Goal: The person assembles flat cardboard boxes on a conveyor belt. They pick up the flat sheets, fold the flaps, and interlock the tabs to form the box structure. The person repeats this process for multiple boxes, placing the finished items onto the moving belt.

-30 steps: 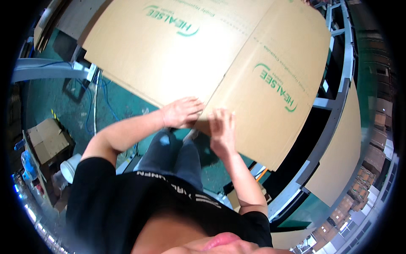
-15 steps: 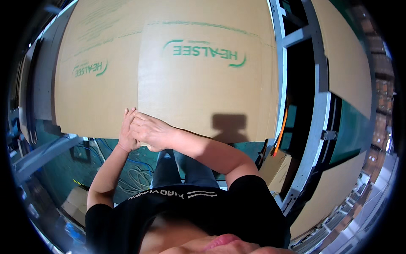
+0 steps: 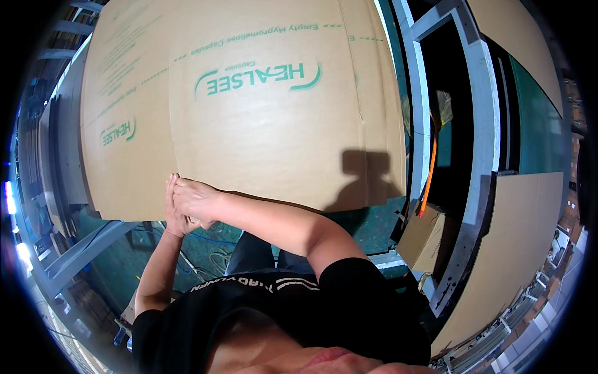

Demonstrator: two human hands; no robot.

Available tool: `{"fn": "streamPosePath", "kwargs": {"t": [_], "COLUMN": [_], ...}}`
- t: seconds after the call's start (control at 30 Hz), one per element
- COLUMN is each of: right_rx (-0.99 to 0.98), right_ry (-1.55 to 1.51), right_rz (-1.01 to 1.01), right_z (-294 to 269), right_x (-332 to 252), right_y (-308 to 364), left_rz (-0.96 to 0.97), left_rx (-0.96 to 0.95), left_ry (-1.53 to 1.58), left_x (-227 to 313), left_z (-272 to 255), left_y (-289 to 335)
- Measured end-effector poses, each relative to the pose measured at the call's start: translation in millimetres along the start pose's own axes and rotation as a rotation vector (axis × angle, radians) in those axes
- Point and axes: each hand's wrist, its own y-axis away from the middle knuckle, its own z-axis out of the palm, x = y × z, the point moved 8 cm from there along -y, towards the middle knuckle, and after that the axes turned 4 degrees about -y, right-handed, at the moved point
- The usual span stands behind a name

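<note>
Head view: we look down on a large brown cardboard sheet (image 3: pixel 268 146), lying flat from nine round to two o'clock of the picture's middle; what bears it is hidden.
Near edge: our two hands meet here, toward nine o'clock, the left hand (image 3: pixel 175 216) with its fingers pointing to twelve and the right hand (image 3: pixel 198 201) lapped over it.
Grip: the fingers of both hands are drawn together at the board's edge; we cannot tell whether they pinch it or only press.
Seam: a thin line (image 3: pixel 172 134) runs from our fingertips toward twelve o'clock, fairly straight, between two panels.
Handling: we judge it best to press evenly with flat fingers beside that line, since a thumb dug into the edge could crush or kink the board.
Surface: smooth and matt, paler where light falls, with green print (image 3: pixel 258 80) toward eleven o'clock.
Creases: long folds (image 3: pixel 359 103) stand toward one o'clock; we would expect the board to bend most readily along them.
Right side: a painted-looking grey metal frame (image 3: pixel 489 124) at two, a slim orange tube (image 3: pixel 428 184) at three, a small boxy carton (image 3: pixel 423 242) at four.
</note>
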Motion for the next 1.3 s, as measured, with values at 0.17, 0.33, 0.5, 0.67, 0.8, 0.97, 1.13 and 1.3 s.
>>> {"fn": "streamPosePath", "kwargs": {"t": [0.17, 0.33, 0.5, 0.67, 0.8, 0.97, 1.13, 1.3], "right_rx": [-0.330, -0.307, -0.316, -0.267, -0.244, -0.395, -0.389, -0.377], "right_ry": [-0.015, 0.052, 0.013, -0.122, -0.162, -0.122, -0.083, -0.025], "right_rz": [0.154, 0.196, 0.164, 0.203, 0.215, 0.154, 0.074, 0.098], "right_z": [-44.0, -35.9, -42.1, -37.9, -47.9, -34.1, -38.8, -82.5], "right_x": [-21.7, -11.1, -10.0, -3.7, -6.8, -28.6, -53.6, -95.6], "right_y": [-12.5, -5.0, 1.7, 5.2, -6.9, -16.3, -36.1, -58.2], "left_rz": [-0.076, -0.033, -0.033, -0.040, -0.027, -0.028, -0.031, -0.014], "left_rx": [-0.050, 0.033, 0.082, 0.104, 0.072, 0.108, 0.136, 0.182], "left_ry": [0.065, 0.137, 0.138, 0.176, 0.179, 0.273, 0.324, 0.342], "left_x": [-12.1, -19.9, -26.7, -18.4, -24.6, -22.2, -22.4, -20.3], "left_z": [6.5, 9.1, 9.9, -0.4, -10.3, -12.8, -14.3, -23.3], "left_y": [4.6, 7.1, 2.4, -0.8, -3.1, 15.9, 24.5, 18.6]}}
